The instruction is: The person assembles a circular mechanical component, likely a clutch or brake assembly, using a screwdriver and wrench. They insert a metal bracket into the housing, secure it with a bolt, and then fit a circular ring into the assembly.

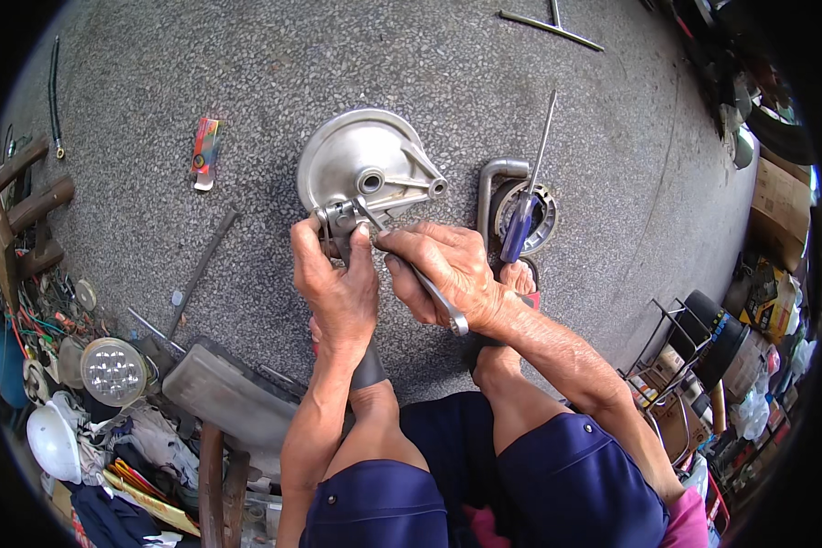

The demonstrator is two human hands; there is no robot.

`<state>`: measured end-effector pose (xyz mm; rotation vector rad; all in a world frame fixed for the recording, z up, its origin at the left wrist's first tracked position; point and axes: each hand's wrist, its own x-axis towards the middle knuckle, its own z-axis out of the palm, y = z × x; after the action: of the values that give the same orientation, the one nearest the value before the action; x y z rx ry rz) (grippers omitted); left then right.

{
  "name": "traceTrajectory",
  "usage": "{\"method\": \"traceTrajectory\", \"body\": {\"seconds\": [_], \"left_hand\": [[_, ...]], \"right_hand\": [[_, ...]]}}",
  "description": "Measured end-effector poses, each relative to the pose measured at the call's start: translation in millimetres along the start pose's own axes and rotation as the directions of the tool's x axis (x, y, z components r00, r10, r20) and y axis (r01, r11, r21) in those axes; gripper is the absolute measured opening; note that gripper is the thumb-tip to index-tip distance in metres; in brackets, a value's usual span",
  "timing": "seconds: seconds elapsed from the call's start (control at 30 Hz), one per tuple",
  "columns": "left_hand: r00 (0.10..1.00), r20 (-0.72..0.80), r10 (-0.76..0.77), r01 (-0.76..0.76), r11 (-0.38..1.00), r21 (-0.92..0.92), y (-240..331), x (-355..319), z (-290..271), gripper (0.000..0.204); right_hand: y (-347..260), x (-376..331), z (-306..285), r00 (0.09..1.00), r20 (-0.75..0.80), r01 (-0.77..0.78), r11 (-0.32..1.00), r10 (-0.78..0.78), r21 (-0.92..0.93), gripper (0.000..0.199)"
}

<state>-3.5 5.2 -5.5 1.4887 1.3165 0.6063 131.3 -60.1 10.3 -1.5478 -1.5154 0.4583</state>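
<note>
A round silver brake plate (338,155) rests just ahead of my hands, with a hub hole and a ribbed arm on its right. My left hand (333,283) grips the small lever fitting (340,217) at the plate's near edge, thumb and fingers closed around it. In my right hand (447,269) is a combination wrench (440,300). Its ring end sticks out below the palm, and its other end reaches the fitting. How the jaw seats there is partly hidden by my fingers.
Right of my hands, a screwdriver (519,224) leans over a round brake part (546,219) beside a bent metal bar (503,169). A T-handle tool (557,32) lies far off. Leftward are a small box (205,151), a thin bar (205,265) and clutter around a round lamp (113,372).
</note>
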Motion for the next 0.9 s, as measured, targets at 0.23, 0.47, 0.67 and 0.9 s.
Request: {"method": "traceTrajectory", "body": {"seconds": [0.23,0.47,0.67,0.9], "left_hand": [[1.0,-0.006,0.028,-0.028,1.0,0.012,-2,0,1,0.03],[1.0,0.011,-0.01,0.01,0.999,-0.04,2,1,-1,0.029],[0.999,0.01,0.039,-0.039,0.998,0.04,0,0,-3,0.029],[0.997,0.009,0.076,-0.076,0.996,0.04,2,2,1,0.029]], "right_hand": [[1,-14,6,0.998,0.02,0.053,0.999,-0.053,-0.01,0.044],[7,-26,10,0.994,0.075,0.083,0.995,-0.078,-0.064,0.043],[-4,9,-8,0.977,0.212,0.004,0.999,0.004,-0.034,0.035],[39,108,6,0.953,0.185,-0.213,0.963,0.242,-0.163,0.025]]}}
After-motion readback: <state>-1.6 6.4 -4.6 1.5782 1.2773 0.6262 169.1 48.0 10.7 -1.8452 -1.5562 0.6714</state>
